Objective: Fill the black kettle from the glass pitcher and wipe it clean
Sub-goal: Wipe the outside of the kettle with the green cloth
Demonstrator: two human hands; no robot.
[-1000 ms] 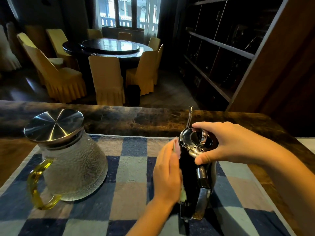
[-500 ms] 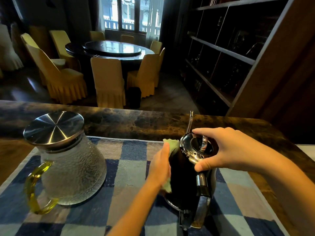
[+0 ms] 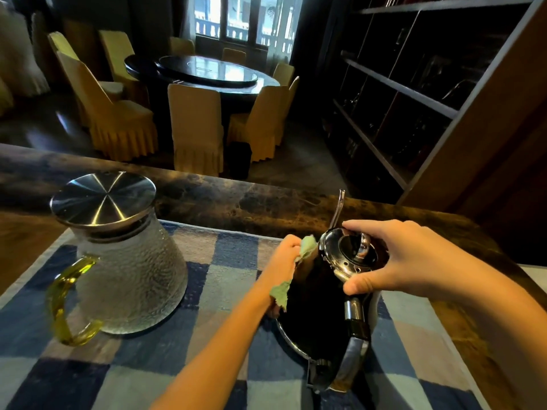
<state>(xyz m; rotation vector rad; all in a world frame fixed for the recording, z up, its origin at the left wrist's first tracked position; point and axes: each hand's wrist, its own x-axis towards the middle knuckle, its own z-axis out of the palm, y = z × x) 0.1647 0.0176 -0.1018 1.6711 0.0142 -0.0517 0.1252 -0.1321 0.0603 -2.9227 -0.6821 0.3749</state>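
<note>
The black kettle [image 3: 318, 309] stands on a blue checked cloth [image 3: 213, 362], its thin spout pointing away from me and its steel handle toward me. My right hand [image 3: 396, 258] grips the shiny steel lid from above, thumb on the near rim. My left hand [image 3: 281, 267] presses a small pale green cloth [image 3: 281, 292] against the kettle's upper left side. The textured glass pitcher [image 3: 124, 270] with a steel lid and yellow handle stands at the left of the cloth, apart from both hands.
The checked cloth lies on a dark marble counter [image 3: 236, 202] whose far edge runs just behind the kettle. Beyond it are a round dining table [image 3: 207, 71] with yellow-covered chairs, and dark wooden shelves [image 3: 414, 93] at the right.
My left hand has slid with the green cloth up the kettle's left side, from low near the base to just under the lid. The right hand has kept its hold on the lid.
</note>
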